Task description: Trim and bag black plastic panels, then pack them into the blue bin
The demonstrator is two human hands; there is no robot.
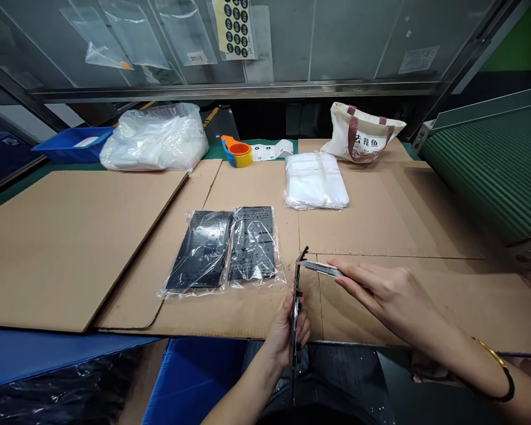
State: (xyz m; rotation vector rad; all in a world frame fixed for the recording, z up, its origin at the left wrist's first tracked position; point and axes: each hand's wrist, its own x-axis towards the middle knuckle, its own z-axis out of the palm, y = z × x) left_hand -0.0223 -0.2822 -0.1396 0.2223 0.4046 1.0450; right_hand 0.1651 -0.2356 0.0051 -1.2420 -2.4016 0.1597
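My left hand is closed around a thin black plastic panel, which stands on edge so I see mostly its narrow side. In my right hand is a utility knife, pinched between thumb and fingers. Its blade end meets the panel near the top edge. Left of my hands, two black panels in clear plastic bags lie side by side on the cardboard: a smooth one and one with a ribbed, textured face.
Cardboard sheets cover the table. At the back are a white bag bundle, a cloth tote, coloured tape rolls, a stuffed plastic bag and a blue tray. A green conveyor belt runs on the right.
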